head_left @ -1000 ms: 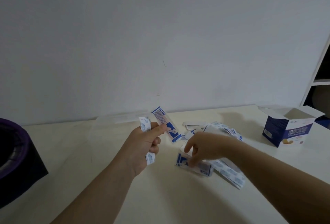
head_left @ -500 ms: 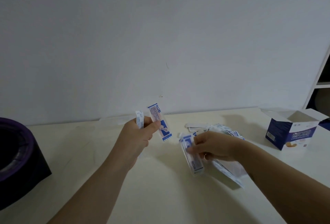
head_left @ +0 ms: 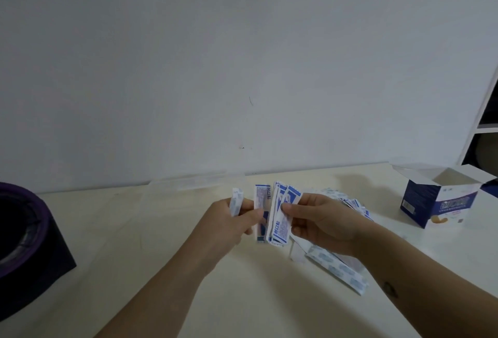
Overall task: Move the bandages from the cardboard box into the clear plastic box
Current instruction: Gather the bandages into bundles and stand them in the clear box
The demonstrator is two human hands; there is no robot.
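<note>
My left hand [head_left: 229, 223] grips a few wrapped bandages [head_left: 262, 209] upright above the table, thumb across one blue-and-white wrapper. My right hand [head_left: 320, 221] pinches another small bundle of bandages [head_left: 281, 225] and holds it right against those in the left hand. A loose pile of bandages [head_left: 336, 265] lies on the table under and behind my right hand. The blue-and-white cardboard box [head_left: 436, 203] stands open at the right. The clear plastic box [head_left: 194, 185] sits by the wall behind my left hand, faint and hard to make out.
A dark purple-rimmed round object [head_left: 24, 243] stands at the table's left edge. The wall runs close behind the table. A white shelf unit [head_left: 485, 127] rises at the far right.
My right hand lifted a bundle of bandages off the pile and brought it left and up against the ones in my left hand. The left hand's bandages turned more upright.
</note>
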